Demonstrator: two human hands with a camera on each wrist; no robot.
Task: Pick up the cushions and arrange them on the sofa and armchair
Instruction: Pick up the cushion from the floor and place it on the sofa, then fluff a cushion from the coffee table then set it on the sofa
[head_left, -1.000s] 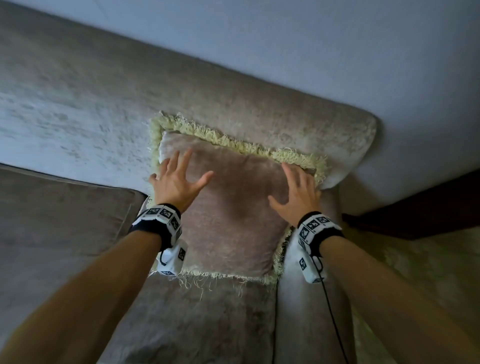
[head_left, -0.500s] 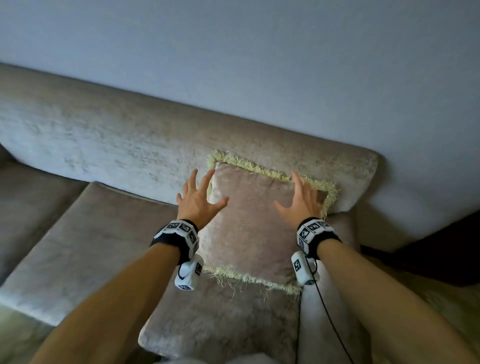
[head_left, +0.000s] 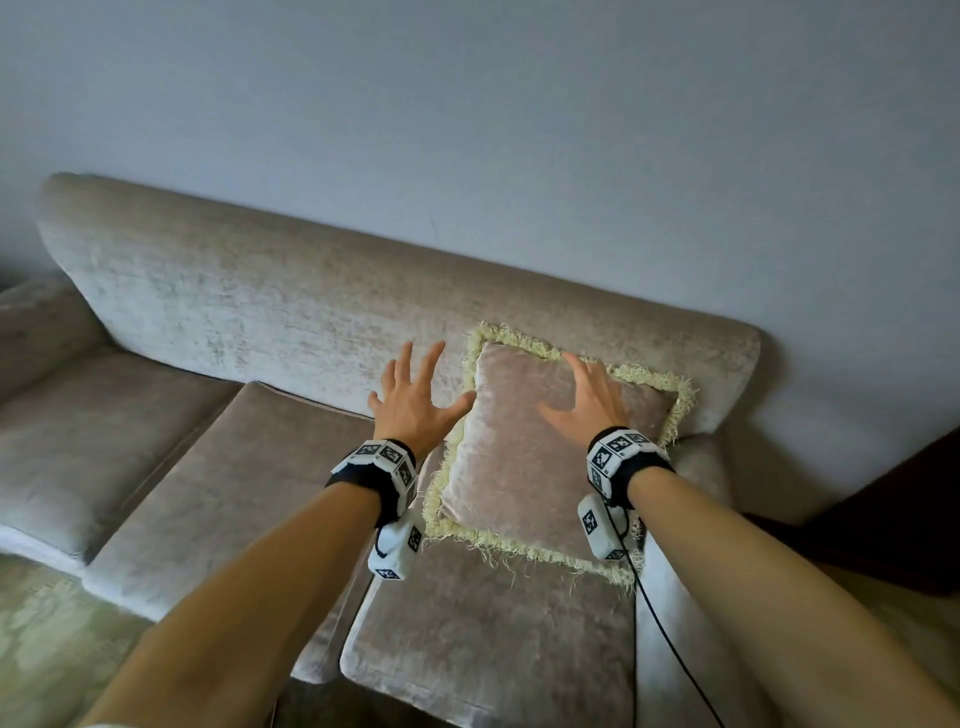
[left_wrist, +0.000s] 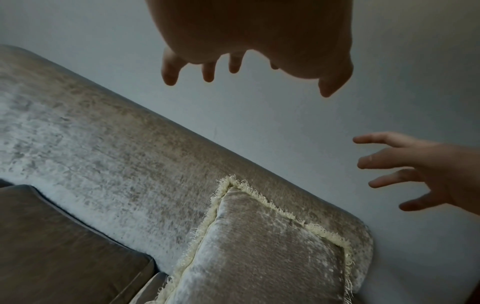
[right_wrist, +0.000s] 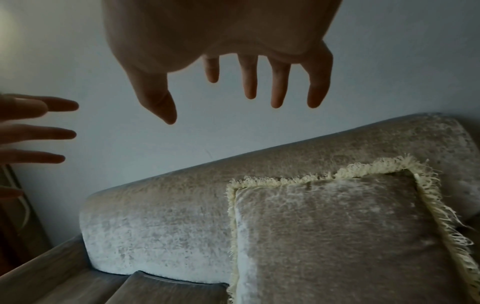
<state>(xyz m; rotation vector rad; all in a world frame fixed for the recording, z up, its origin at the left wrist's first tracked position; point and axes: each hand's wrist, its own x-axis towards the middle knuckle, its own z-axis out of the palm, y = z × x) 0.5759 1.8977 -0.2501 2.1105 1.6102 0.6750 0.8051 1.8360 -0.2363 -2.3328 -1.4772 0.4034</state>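
Note:
A pinkish-beige velvet cushion (head_left: 519, 467) with a pale yellow fringe leans upright against the backrest (head_left: 260, 312) at the right end of the grey-beige sofa. My left hand (head_left: 415, 400) hovers just left of its top corner, fingers spread and holding nothing. Over its upper part my right hand (head_left: 587, 405) is also spread and empty. In the left wrist view the cushion (left_wrist: 259, 257) lies well below the left hand (left_wrist: 246, 41). In the right wrist view the right hand (right_wrist: 233, 51) is likewise clear of the cushion (right_wrist: 350, 236).
Two seat cushions (head_left: 234, 493) stretch to the left along the sofa. The right armrest (head_left: 696, 467) stands behind the cushion. Dark wooden furniture (head_left: 883, 519) sits at the right. A greenish carpet (head_left: 41, 649) covers the floor, and a plain wall (head_left: 519, 130) rises behind.
Both hands have come off the cushion, which stays leaning on the backrest. The left hand has shifted left of it. The head view has pulled back, so more of the sofa shows.

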